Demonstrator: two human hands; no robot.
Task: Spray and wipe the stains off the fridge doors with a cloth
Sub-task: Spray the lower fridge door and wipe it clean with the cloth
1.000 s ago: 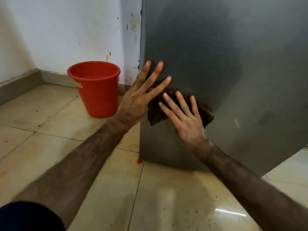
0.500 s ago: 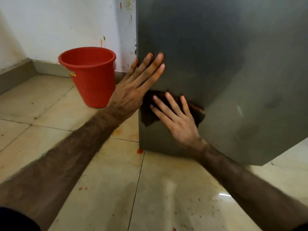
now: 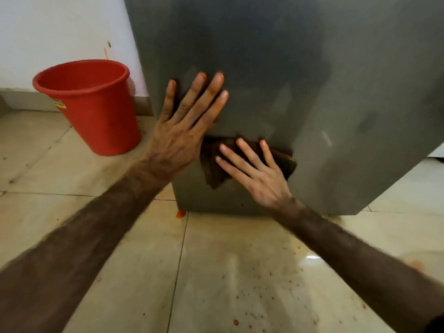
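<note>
Wiping is underway low on the grey metal fridge door [image 3: 276, 68]. The right hand [image 3: 260, 175] presses the dark brown cloth [image 3: 286, 162] flat under straight, spread fingers; the left hand [image 3: 182, 131], fingers straight, braces just above-left. No stains show nearby; no spray bottle is visible.

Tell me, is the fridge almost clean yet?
Partly. The grey fridge door shows no obvious stains in its upper part, though blur hides detail. Right now the right hand presses a brown cloth flat near the door's bottom, while the left hand rests flat on the door above it. No spray bottle is in view. Orange spots dot the floor below.
</note>
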